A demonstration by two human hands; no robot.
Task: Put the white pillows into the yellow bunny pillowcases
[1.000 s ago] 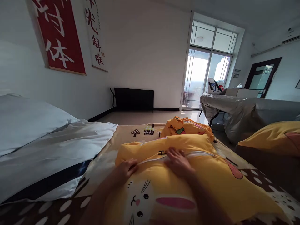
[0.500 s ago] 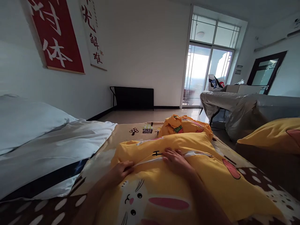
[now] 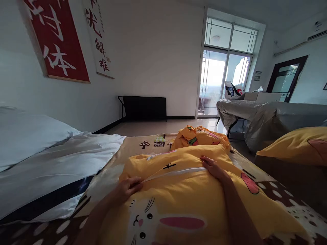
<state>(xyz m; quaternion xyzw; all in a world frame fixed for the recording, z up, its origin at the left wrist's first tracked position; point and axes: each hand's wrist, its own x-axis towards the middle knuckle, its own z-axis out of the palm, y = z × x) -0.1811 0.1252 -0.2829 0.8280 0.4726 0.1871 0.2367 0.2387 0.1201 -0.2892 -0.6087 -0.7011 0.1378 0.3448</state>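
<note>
On the left, a white pillow [image 3: 33,139] lies on white bedding [image 3: 63,156], taking up that side of the bed [image 3: 117,170]. Past the bed's far edge there is shiny floor [image 3: 143,126], with a black folded table [image 3: 145,108] by the wall. The left hand [image 3: 129,188] rests at the left end of a pale strip [image 3: 176,173] on the yellow pillow [image 3: 178,197]. Its fingers curl narrowly, but I can't tell if they pinch. The yellow pillow is in the middle, near the person. Its strip runs left to right, and its bunny's ear points right. Its near edge is hidden, so I can't tell its long way. A crumpled yellow cloth [image 3: 200,139] blocks the space just behind. The right hand [image 3: 212,167] lies flat, fingers a bit apart, by the strip. Farther right sits another yellow pillow [image 3: 291,148].
</note>
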